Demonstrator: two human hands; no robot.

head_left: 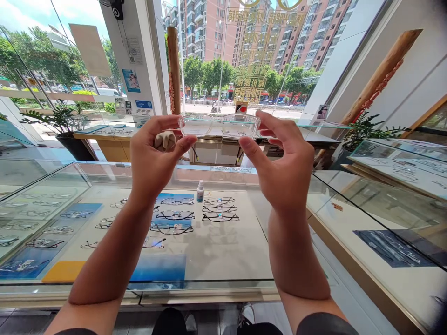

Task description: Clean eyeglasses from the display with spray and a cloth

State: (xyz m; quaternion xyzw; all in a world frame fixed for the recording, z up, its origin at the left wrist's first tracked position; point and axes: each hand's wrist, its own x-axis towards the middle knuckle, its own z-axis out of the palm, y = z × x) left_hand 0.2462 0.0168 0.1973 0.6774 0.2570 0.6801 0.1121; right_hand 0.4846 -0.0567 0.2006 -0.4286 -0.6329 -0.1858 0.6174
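A pair of clear-framed eyeglasses [239, 124] is held up level in front of the window, lenses facing me. My left hand [157, 144] pinches the left end of the frame between thumb and fingers. A crumpled beige cloth [165, 140] is tucked in that same palm. At the opposite end, my right hand [284, 156] has its thumb and fingers closed around the frame's right corner. The temples are hard to make out against the bright background.
Below my arms is a glass display case [240, 256] with several rows of eyeglasses [174, 215]. A small spray bottle [200, 191] stands near the rows. Another glass case [377, 223] is at the right. Beyond are a window counter [118, 135] and a potted plant [66, 125].
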